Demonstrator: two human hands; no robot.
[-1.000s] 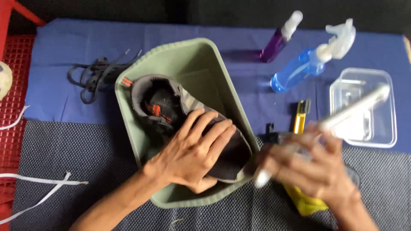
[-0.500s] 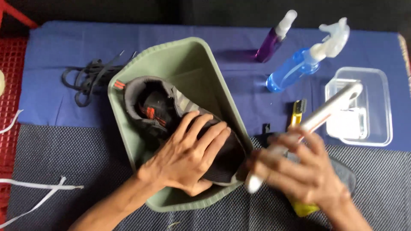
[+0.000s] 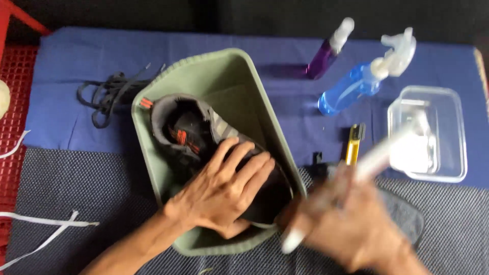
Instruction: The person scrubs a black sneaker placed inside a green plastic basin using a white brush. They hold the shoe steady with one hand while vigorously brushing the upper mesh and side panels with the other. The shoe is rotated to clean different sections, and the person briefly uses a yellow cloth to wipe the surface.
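Since half a second ago my right hand [image 3: 351, 229] has swung lower and blurs, its grip clenched round a long white brush handle [image 3: 367, 165], just beside the sage-green plastic tub [image 3: 204, 71]. My left hand [image 3: 224, 193] presses flat, fingers spread and grasping nothing, on the dark grey sneaker with orange accents [image 3: 178, 127] lying inside that tub. Black laces [image 3: 109, 94] lie on the blue cloth [image 3: 76, 56] covering the worktop.

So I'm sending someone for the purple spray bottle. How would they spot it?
Start at the green tub on the blue cloth. Two spray bottles lie past its upper right corner. The purple bottle is the slimmer one nearer the tub, with a plain white nozzle; the blue bottle has a trigger.
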